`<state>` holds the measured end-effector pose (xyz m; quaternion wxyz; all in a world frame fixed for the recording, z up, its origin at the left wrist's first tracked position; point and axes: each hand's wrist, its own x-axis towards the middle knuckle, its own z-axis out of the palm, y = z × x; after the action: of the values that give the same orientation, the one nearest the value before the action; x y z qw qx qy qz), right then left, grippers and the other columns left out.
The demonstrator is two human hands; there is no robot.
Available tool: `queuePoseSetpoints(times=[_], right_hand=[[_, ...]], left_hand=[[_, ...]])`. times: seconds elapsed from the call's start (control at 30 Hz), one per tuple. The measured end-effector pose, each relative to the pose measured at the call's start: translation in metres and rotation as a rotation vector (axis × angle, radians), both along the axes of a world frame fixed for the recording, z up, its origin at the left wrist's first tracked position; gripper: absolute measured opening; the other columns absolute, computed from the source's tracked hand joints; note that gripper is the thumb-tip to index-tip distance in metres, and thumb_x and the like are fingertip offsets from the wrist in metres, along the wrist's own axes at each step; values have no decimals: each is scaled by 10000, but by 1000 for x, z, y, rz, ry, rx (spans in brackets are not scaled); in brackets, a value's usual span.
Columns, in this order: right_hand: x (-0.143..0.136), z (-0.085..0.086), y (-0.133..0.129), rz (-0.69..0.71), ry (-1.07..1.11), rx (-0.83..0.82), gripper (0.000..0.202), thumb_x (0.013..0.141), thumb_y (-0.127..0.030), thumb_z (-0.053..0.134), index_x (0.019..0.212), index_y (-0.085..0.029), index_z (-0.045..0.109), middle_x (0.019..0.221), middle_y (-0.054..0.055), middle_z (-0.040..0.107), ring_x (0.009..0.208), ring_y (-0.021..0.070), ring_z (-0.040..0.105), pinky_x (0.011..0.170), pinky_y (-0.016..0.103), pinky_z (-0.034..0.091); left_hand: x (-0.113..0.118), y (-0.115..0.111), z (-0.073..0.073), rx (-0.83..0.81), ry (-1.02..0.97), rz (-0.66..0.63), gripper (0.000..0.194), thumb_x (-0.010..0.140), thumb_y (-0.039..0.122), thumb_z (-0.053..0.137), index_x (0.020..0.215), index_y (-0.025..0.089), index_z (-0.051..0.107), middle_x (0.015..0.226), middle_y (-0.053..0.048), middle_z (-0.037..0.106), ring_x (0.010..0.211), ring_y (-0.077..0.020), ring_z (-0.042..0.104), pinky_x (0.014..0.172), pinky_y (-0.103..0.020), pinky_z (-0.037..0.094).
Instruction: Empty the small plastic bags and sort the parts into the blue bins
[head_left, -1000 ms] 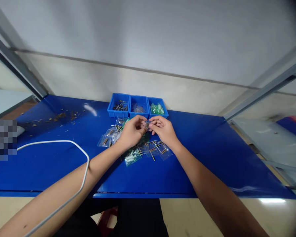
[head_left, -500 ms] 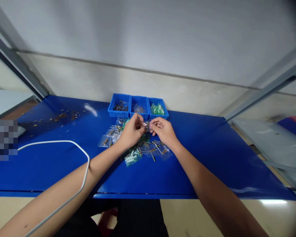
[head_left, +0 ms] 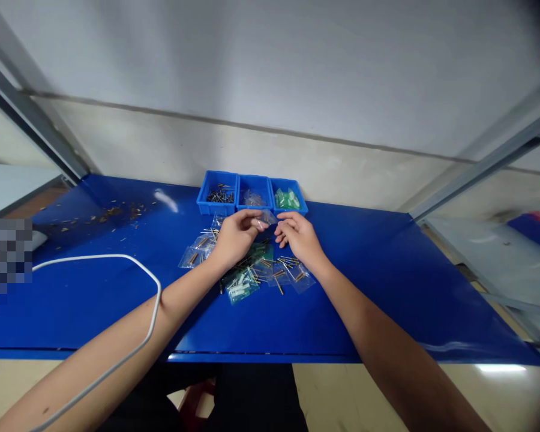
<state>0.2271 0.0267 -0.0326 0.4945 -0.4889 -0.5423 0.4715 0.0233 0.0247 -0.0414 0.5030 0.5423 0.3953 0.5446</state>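
Observation:
My left hand (head_left: 237, 237) pinches a small clear plastic bag (head_left: 268, 217) between thumb and fingers, above a pile of parts. Close by on the right is my right hand (head_left: 297, 234), its fingers loosely bent and apart, with nothing visible in them. Beneath the hands lie clear bags with brass-coloured screws (head_left: 192, 258), loose screws (head_left: 288, 261) and a green-tinted bag holding white plugs (head_left: 240, 289). Part of the pile is hidden by my left hand.
Three blue bins stand behind the pile: one with dark screws (head_left: 220, 195), one with clear bags (head_left: 252, 198), one with green bags (head_left: 288, 199). A white cable (head_left: 148, 273) crosses my left forearm. Debris (head_left: 112, 211) lies at the left of the blue table (head_left: 369, 252).
Both hands were at the bag, with screws showing between them. Now the right hand has come off it, and the left hand holds the bag tilted slightly upward.

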Motion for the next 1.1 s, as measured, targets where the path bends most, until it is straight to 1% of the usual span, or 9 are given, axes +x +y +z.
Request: queuePoseSetpoints(times=[0.13,0.3,0.4,0.53,0.6,0.7,0.8,0.9,1.1], right_hand=[[-1,0,0,-5,1,0,235,910,-344,767,1115,-247,705,738,-36,731,596,174,700,496,265,550],[0,-1,0,-8,13,7,242,903,-360,786,1108,-263,700,739,-38,725,592,178,695,485,266,544],[1,0,0,-1,9,6,239,902,-371,792,1100,-266,709,736,-36,731,594,183,699,489,273,550],[1,1,0,3,6,13,228,918,-393,817,1089,-275,725,742,-28,740,606,194,704,506,293,563],[2,1,0,-4,8,21,220,923,-408,841,1068,-281,736,739,-21,738,604,201,701,511,307,563],[2,2,0,-35,8,47,213,938,-462,856,1018,-293,753,727,-13,731,598,206,692,519,320,559],[4,5,-1,-113,10,99,253,961,-530,832,961,-291,751,705,-12,711,585,197,669,518,309,537],[7,10,-4,-251,21,161,285,988,-547,799,943,-273,733,686,-20,677,581,182,646,535,299,522],[8,18,-6,-357,65,199,225,1006,-456,743,929,-249,704,637,-42,610,555,156,579,550,303,482]], left_hand=[[-3,9,-6,54,-91,-72,762,764,120,781,1524,171,756,1527,-184,840,1520,-397,764,1363,-612,563],[-5,22,-14,83,-89,-121,1118,741,97,757,1818,258,506,1980,-171,368,1804,-446,428,1326,-558,579],[-5,21,-14,82,-14,-123,1068,776,127,753,1810,218,504,1920,-223,465,1788,-435,466,1308,-549,594],[-7,11,-7,99,142,8,637,835,148,694,1467,156,768,1462,-204,840,1381,-363,828,1218,-540,656],[-9,6,-2,157,239,113,398,866,147,657,1227,179,822,1217,-139,886,1123,-304,869,1090,-499,695],[-11,-1,8,321,470,157,217,911,142,633,1021,214,806,1037,-93,860,990,-279,813,1001,-474,678],[-9,-11,18,537,757,20,225,973,183,656,1112,206,832,1133,-142,857,1096,-340,779,1069,-548,640],[-3,-23,23,667,918,-144,363,1054,315,691,1370,197,824,1433,-206,814,1320,-418,731,1193,-633,580],[3,-36,18,684,1085,-379,830,1032,670,826,1693,195,665,1744,-265,636,1579,-500,592,1273,-662,516]])
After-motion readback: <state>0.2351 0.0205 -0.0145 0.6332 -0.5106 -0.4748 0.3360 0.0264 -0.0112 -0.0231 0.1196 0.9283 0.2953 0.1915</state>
